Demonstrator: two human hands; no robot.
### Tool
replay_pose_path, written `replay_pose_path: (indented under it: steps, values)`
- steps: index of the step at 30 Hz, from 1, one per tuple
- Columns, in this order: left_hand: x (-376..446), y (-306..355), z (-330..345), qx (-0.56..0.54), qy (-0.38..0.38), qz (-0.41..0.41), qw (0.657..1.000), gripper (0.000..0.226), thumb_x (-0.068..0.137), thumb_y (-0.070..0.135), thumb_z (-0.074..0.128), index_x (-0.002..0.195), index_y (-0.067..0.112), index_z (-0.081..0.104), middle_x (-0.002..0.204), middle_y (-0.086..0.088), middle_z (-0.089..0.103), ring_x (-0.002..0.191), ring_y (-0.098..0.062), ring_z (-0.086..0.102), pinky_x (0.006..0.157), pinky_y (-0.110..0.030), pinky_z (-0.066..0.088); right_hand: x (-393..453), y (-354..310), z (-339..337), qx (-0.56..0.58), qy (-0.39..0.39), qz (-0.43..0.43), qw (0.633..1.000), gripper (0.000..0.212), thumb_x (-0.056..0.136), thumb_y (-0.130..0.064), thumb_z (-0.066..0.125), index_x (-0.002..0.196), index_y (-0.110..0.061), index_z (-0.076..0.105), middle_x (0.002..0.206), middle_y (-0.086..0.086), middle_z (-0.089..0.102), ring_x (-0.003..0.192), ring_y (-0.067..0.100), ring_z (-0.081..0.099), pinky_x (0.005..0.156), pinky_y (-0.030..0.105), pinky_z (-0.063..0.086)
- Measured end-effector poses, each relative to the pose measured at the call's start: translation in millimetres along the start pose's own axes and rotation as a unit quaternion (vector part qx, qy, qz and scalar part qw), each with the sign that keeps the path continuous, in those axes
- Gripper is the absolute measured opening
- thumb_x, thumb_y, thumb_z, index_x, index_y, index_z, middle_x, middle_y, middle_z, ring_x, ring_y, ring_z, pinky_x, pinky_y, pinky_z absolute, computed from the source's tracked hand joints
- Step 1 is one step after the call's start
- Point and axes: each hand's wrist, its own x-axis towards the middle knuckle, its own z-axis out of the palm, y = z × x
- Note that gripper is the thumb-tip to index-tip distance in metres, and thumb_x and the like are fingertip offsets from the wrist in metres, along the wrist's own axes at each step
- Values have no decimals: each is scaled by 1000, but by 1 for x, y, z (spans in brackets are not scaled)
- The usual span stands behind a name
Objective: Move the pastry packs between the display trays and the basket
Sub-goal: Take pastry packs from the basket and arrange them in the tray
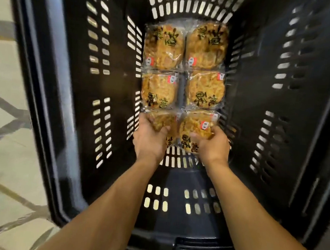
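Down on the floor of the deep black slotted plastic basket (282, 95) lay six clear-film packs of round golden pastries, printed with dark characters, set in two columns of three. The person's left hand (149, 139) rested on the near-left pastry pack (163, 122), its fingers curled over the near edge of that pack; the right hand (211, 144) likewise gripped the near-right pastry pack (198, 125), the thumb on the top film. Both hands were slightly blurred, so the exact lie of the fingers under the packs could not be told. The four farther pastry packs (185, 66) lay flat and untouched, edges touching or nearly so. Beside the basket showed a pale tiled floor (7, 91).

Judged from their look, the packs would be light, the film slick and crinkly, and the flaky pastry inside easily crushed. The safest hold would seem to be under the flat body of a pack, fingers spread, without squeezing; the sealed film margin offered a second purchase, though it might slip.
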Motion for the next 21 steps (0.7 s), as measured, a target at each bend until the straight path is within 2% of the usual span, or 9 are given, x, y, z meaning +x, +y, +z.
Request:
replay_pose_path:
  steps: [3, 6, 7, 8, 10, 13, 15, 18, 21]
  values:
    - [-25, 29, -30, -39, -7, 51, 998, 35, 85, 24, 80, 108, 26, 54, 101, 11, 67, 101, -12, 65, 96, -44, 55, -31, -20, -33, 67, -29, -23, 997, 37, 85, -28, 79, 118, -24, 65, 109, -7, 71, 103, 15, 66, 91, 33, 50]
    - [-77, 86, -85, -86, -43, 118, 988, 30, 84, 19, 82, 104, 24, 61, 97, 11, 71, 88, 3, 68, 87, -37, 60, -94, -64, -97, 219, -64, -44, 973, 26, 91, -17, 74, 112, -14, 59, 102, -12, 69, 100, 18, 68, 75, 22, 52]
    - [-100, 107, -108, -98, -45, 139, 984, 29, 83, 19, 82, 102, 26, 62, 97, 10, 71, 87, 6, 68, 86, -36, 61, -123, -81, -123, 267, -83, -52, 959, 26, 92, -15, 72, 114, -13, 57, 105, -12, 69, 102, 18, 68, 79, 24, 53]
    - [-128, 130, -133, -106, -44, 163, 980, 28, 82, 21, 82, 101, 28, 63, 97, 10, 72, 87, 7, 68, 86, -36, 61, -153, -94, -151, 302, -99, -64, 946, 29, 93, -15, 70, 119, -13, 58, 110, -9, 72, 105, 21, 69, 87, 33, 55]
    - [-185, 173, -185, -132, -54, 213, 967, 27, 81, 23, 83, 102, 29, 67, 99, 7, 76, 93, -3, 72, 88, -41, 60, -219, -120, -205, 358, -120, -107, 920, 35, 94, -17, 66, 128, -15, 59, 120, 2, 73, 113, 25, 68, 95, 49, 55]
    - [-278, 231, -257, -184, -90, 283, 937, 24, 80, 23, 84, 97, 35, 72, 101, 3, 77, 97, -19, 73, 89, -50, 58, -331, -155, -276, 428, -133, -187, 874, 35, 89, -21, 63, 123, -14, 62, 121, 7, 72, 111, 28, 68, 82, 46, 60]
    - [-339, 265, -292, -211, -119, 342, 908, 21, 82, 14, 81, 94, 29, 72, 95, 1, 77, 91, -20, 73, 82, -44, 60, -403, -168, -313, 453, -128, -247, 847, 45, 90, -21, 61, 133, -10, 57, 129, 12, 68, 117, 31, 66, 80, 45, 61]
    - [-433, 303, -330, -217, -187, 425, 858, 19, 87, 10, 76, 99, 23, 71, 92, 5, 78, 87, -12, 73, 76, -29, 58, -499, -166, -359, 485, -96, -315, 810, 47, 98, -20, 56, 144, -11, 50, 138, 15, 61, 127, 35, 59, 92, 51, 56]
    - [-516, 320, -351, -202, -268, 480, 810, 17, 91, 12, 73, 103, 23, 69, 100, 3, 78, 96, -15, 73, 85, -35, 58, -584, -138, -395, 523, -85, -345, 775, 49, 97, -23, 55, 145, -18, 51, 141, 10, 60, 128, 29, 58, 96, 53, 54]
